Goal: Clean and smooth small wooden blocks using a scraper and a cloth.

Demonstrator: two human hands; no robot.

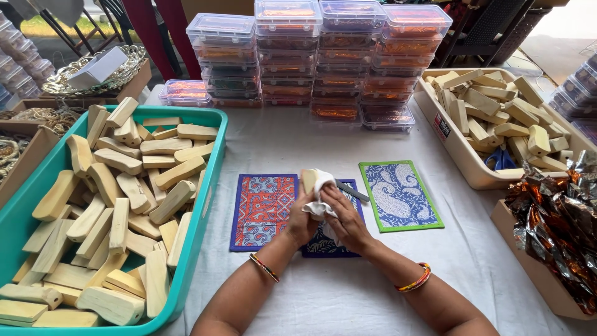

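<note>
1. Left hand (pixel 303 219) grips a wooden block (pixel 308 180), upright above the blue patterned mat (pixel 326 244).
2. Right hand (pixel 345 218) presses a white cloth (pixel 321 193) against the block; both hands meet.
3. Teal bin (pixel 208 186) of wooden pieces sits left.

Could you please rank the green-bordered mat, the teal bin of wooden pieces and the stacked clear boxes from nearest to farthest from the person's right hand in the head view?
From the right hand:
1. Green-bordered mat, just to its right on the table.
2. Stacked clear boxes, at the table's far edge ahead.
3. Teal bin, off to the left; its near wall is about as far as the boxes, too close to call.
</note>
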